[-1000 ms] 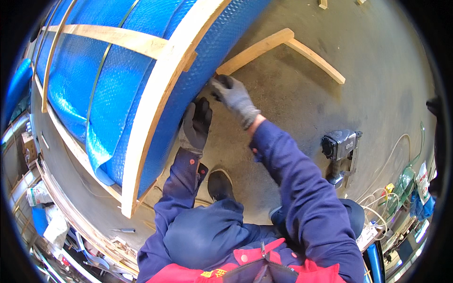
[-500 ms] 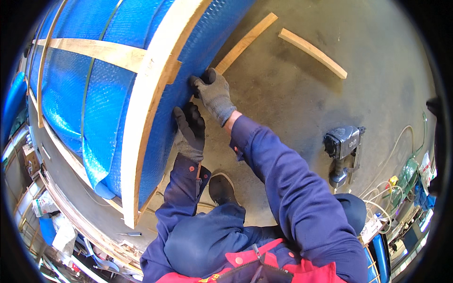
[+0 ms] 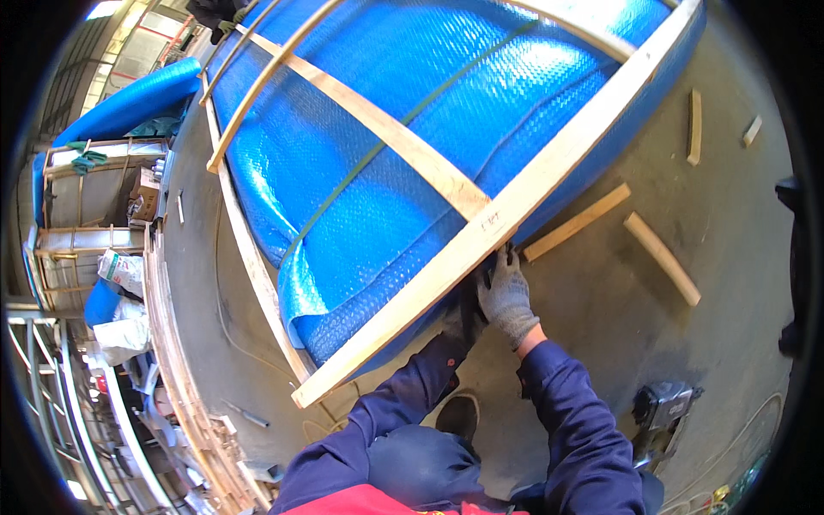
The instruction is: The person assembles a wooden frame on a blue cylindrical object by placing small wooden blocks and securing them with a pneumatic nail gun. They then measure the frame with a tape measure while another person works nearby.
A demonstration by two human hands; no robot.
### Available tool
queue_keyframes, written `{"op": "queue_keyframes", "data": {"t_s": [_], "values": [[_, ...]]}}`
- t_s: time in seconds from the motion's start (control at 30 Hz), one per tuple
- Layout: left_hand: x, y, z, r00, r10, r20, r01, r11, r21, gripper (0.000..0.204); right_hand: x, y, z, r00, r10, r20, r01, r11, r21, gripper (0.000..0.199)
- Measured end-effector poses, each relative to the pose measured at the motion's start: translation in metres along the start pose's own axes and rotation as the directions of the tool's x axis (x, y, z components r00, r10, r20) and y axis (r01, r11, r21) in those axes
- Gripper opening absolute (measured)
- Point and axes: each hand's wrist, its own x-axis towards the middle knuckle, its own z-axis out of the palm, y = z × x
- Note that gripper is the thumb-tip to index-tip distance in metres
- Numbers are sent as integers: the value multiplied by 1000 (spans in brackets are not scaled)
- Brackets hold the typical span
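Observation:
A large bundle wrapped in blue bubble sheet lies inside a pale wooden frame, a green strap across it. Along its near right edge runs a thick wooden beam, met by a thinner crosspiece. My right hand, in a grey glove with dark fingertips, is at the beam's outer side just below that joint. Its fingers curl in under the edge, and whatever they grip is hidden. Beside it, my left hand, in a dark glove, sits in shadow below the beam with its fingers hidden.
Loose wooden pieces lie on the concrete floor to the right. A nail gun stands near my right knee. A thin hose and long boards are on the left. A co-worker's gloved hand shows at the far left corner.
My view has swung left, so the blue bundle fills more of it and a co-worker appears. My left hand, earlier visible with thumb and fingers apart, is now mostly hidden below the beam.

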Motion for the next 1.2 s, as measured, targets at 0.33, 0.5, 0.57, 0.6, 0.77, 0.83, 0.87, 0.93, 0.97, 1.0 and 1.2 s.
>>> {"op": "queue_keyframes", "data": {"t_s": [0.33,0.5,0.57,0.6,0.77,0.83,0.87,0.93,0.97,1.0,1.2], "values": [[4,-22,10,752,515,412,-472,-16,881,34,-12,31,6,963,-173,-208,258,823,507,70],[4,-23,20,942,300,147,-298,554,778,34,-2,42,-1,983,-165,-82,184,851,492,66],[4,-21,22,971,235,54,-221,781,584,35,-3,48,-5,976,-214,-44,195,764,614,66],[3,-20,22,979,190,70,-191,745,639,37,-5,50,-6,988,-152,-32,125,659,742,67],[-2,-4,17,950,10,312,-105,951,289,55,-13,31,8,972,-136,-191,212,862,461,67],[-4,-1,18,991,-21,131,-10,973,229,50,-12,33,-2,991,-87,-100,122,891,437,68],[-7,-1,20,999,-26,47,16,981,196,48,-11,39,-11,994,-105,-21,103,881,462,69],[-7,-3,28,1000,-5,-15,7,994,108,43,3,69,-53,983,-172,64,148,948,282,56],[-8,-4,33,992,86,-89,-57,956,287,40,7,82,-69,977,-180,-117,186,981,52,49],[-8,-6,40,980,187,-69,-139,890,435,38,17,94,-79,975,-47,-216,53,998,25,47],[-17,3,68,977,-84,-197,115,982,150,41,61,123,-75,948,-317,-42,180,640,-747,51]]}}
